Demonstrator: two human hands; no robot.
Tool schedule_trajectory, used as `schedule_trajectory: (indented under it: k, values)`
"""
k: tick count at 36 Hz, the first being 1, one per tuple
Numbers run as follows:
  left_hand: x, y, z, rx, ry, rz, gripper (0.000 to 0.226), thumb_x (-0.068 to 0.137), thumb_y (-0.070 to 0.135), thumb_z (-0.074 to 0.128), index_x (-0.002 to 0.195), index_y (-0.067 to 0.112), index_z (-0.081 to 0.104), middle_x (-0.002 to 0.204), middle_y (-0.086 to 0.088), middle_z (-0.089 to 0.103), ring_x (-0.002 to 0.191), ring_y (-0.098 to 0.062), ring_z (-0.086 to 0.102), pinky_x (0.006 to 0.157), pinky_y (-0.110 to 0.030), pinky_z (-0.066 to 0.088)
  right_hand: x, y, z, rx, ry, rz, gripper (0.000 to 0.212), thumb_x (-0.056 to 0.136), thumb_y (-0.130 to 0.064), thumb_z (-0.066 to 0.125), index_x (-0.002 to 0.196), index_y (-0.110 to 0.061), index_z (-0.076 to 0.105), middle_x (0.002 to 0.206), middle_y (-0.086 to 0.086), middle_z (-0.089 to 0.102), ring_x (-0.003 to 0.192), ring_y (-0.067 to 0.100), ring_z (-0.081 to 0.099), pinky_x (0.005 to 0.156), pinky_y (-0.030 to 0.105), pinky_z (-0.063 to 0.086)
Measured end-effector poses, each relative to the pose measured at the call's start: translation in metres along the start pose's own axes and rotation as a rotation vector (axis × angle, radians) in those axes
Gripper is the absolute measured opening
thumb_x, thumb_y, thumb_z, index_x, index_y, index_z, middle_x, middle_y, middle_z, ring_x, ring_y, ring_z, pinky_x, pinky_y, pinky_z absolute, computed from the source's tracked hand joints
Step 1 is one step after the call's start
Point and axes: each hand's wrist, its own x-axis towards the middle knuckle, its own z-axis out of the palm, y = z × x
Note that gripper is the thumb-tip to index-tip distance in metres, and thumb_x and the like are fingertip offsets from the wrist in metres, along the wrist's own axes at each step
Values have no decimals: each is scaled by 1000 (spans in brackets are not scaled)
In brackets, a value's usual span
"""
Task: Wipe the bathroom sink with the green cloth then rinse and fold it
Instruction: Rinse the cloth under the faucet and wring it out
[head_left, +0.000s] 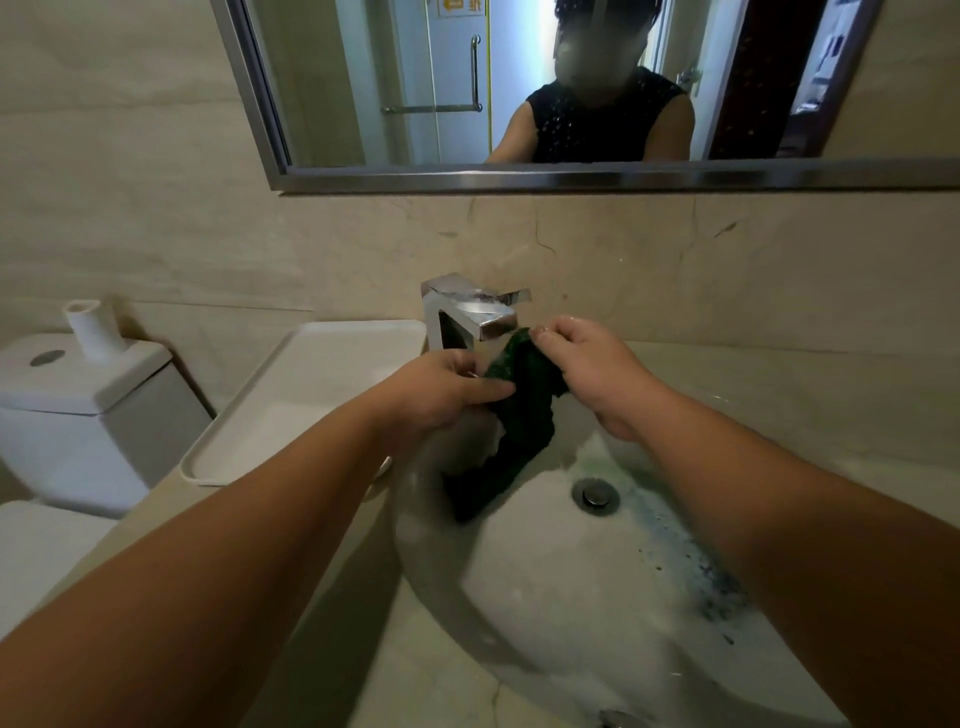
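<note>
— Where is the green cloth (519, 415) hanging?
— Over the sink (545, 597), just below the faucet (478, 312) at the bench's back edge.
— And the hands?
— The left hand (441, 389) and right hand (592, 369) are both pinching its top.

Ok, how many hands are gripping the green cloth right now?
2. The left hand pinches the green cloth on its left side, and the right hand holds its top corner just below the faucet, above the sink.

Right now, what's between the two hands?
In the head view, the green cloth stretches between the left hand and right hand, hanging over the sink.
</note>
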Motion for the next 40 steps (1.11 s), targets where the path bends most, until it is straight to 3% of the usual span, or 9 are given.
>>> schedule_trajectory:
  k: [5,10,15,20,22,27,32,35,40]
  values:
    - [6,3,5,-104,77,33,11,104,21,64,100,20,74,105,-11,81,102,-30,76,97,-46,57,3,-9,-4,-33,-38,8,46,89,-60,61,90,-14,66,94,16,70,89,29,67,78,44,50]
    - [-1,4,2,-208,130,43,19,109,23,56,100,15,71,94,-18,77,87,-33,76,83,-42,63,3,-17,-15,-299,-119,-33,37,79,-51,82,100,-24,70,95,2,74,87,18,71,77,39,58]
    - [-8,-2,-2,-287,134,3,29,111,27,52,109,10,75,89,-15,78,72,-27,78,66,-36,63,0,-18,-10,-446,-135,-113,27,101,-44,61,102,-24,78,91,6,76,87,25,71,78,40,55]
    - [-14,-8,-11,-236,154,-8,30,112,26,50,108,11,75,84,-11,79,70,-23,78,60,-32,61,-2,-9,-9,-465,-87,-155,27,107,-35,53,98,-33,78,65,-16,66,60,-1,53,57,26,36]
    - [-15,-10,-13,-206,169,-5,30,112,25,50,109,10,75,88,-11,81,75,-25,80,64,-34,63,-1,-7,-9,-466,-32,-150,26,106,-37,53,108,-30,79,80,-6,73,67,10,56,62,29,39]
    - [-14,-16,-14,-186,185,-29,24,109,26,56,107,10,74,97,-16,79,84,-32,79,72,-38,65,-7,-10,-7,-136,-161,67,26,104,-37,57,102,-18,74,67,5,58,57,19,51,54,34,46]
    - [-14,-8,-2,-371,44,-49,22,106,28,62,109,12,75,102,-16,78,94,-32,78,84,-45,65,-14,-7,20,60,-335,276,38,100,-46,62,117,-12,69,94,8,80,79,24,78,73,37,62]
    - [-14,-5,-1,-393,38,-104,23,104,32,64,107,14,77,98,-9,79,84,-20,76,71,-35,59,-11,-3,31,267,-247,275,25,97,-27,70,115,-9,70,104,11,80,93,25,79,80,36,61]
    - [-14,-6,-9,-485,93,-93,26,103,26,63,114,8,79,101,-8,80,92,-21,73,83,-35,57,-5,0,29,436,-110,293,19,87,4,73,100,-11,71,110,17,77,101,33,76,83,44,63]
